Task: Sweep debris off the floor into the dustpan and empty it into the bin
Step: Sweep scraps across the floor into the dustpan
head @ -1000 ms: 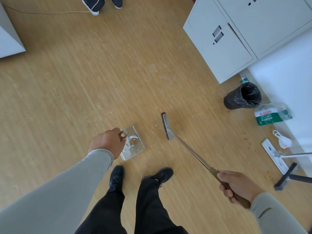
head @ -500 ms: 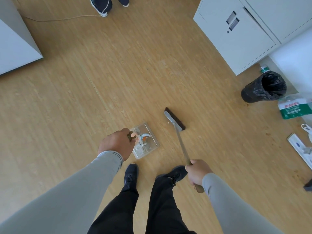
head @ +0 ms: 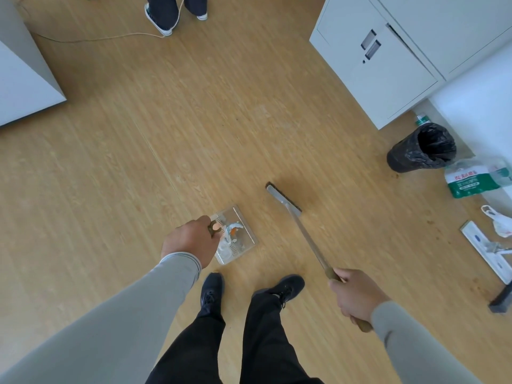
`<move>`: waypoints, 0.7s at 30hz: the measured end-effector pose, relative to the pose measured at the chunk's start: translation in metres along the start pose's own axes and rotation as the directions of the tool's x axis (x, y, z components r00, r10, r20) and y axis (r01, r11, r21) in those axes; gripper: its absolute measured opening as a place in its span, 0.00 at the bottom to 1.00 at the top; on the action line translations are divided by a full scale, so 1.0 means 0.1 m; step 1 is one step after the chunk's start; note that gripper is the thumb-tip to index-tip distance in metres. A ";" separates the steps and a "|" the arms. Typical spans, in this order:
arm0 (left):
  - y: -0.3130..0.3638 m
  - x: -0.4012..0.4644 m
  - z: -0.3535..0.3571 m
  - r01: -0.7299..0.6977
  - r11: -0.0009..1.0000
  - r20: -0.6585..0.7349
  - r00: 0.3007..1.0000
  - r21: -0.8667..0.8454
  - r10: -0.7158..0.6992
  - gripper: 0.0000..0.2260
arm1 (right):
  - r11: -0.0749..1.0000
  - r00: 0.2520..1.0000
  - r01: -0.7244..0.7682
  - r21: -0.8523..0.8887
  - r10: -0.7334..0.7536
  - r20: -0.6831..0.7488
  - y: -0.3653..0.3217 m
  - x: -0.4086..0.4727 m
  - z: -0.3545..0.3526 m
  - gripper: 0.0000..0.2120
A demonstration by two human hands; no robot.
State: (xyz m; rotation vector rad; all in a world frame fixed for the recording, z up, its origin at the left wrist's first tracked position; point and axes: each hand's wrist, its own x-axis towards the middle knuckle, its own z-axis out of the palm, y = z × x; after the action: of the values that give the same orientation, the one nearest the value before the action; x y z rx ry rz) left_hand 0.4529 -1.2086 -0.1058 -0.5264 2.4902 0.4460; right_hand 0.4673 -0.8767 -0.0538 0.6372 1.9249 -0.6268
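Left hand (head: 191,242) closed around brown handle of clear dustpan (head: 235,234), fingers wrapped tight. Dustpan low over wood floor (head: 138,162), just ahead of left shoe (head: 212,292); white and orange scraps (head: 231,231) visible inside. Right hand (head: 357,297) clamped on wooden grip of broom (head: 302,231), fingers curled fully round. Broom head on or just above floor, contact not determinable, to the right of dustpan and apart from it. Black-lined bin (head: 422,148) upright near grey cabinet (head: 374,65), well apart from dustpan. Water bottle pack (head: 471,180), white bag (head: 498,224) and flat mop (head: 487,252) along right edge. Second person's shoes (head: 160,22) and cable (head: 97,37) at top.
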 end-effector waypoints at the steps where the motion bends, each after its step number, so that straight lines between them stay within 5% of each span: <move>1: 0.00 0.00 0.00 0.004 1.000 -0.002 1.000 0.001 -0.004 0.10 | 1.000 1.000 -0.003 -0.023 0.003 0.004 -0.07 0.08 0.09 0.28; 5: 0.02 0.02 0.01 0.012 1.000 -0.010 1.000 0.007 -0.011 0.10 | 0.999 0.991 0.025 -0.021 -0.022 0.136 -0.26 0.09 0.42 0.29; 12: -0.02 0.04 0.02 0.009 1.000 -0.009 1.000 0.015 -0.009 0.11 | 0.950 0.957 -0.103 0.294 0.014 0.291 0.04 -0.21 -0.03 0.22; 21: -0.09 0.05 -0.05 0.017 1.000 0.051 0.999 -0.025 -0.016 0.11 | 0.982 0.989 0.026 0.188 -0.052 0.136 0.04 -0.45 -0.16 0.26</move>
State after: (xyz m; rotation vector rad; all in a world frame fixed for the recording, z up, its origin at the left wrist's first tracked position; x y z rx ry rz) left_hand 0.4512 -1.2199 -0.1068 -0.5385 2.4328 0.4796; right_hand 0.4768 -0.8705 -0.0074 0.6553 1.7643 -0.8615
